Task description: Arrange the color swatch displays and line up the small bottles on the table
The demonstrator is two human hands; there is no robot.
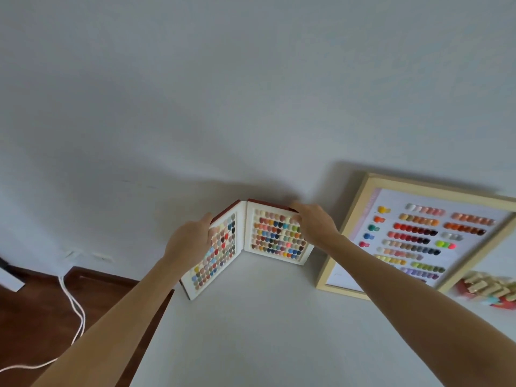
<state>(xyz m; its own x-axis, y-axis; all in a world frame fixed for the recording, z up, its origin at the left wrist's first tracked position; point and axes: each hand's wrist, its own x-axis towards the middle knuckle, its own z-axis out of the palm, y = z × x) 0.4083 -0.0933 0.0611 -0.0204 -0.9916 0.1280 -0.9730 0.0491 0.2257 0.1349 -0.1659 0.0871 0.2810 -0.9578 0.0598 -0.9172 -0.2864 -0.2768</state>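
A swatch book with a dark red cover stands open in a V on the white table, against the wall. Both its panels carry rows of coloured nail tips. My left hand grips the outer edge of the left panel. My right hand holds the top right edge of the right panel. To the right, a wood-framed swatch board leans on the wall. Small bottles with gold caps lie clustered at the far right edge, blurred.
The white wall fills the upper view. The table's left edge drops to a dark wooden floor, where a white cable trails from wall sockets.
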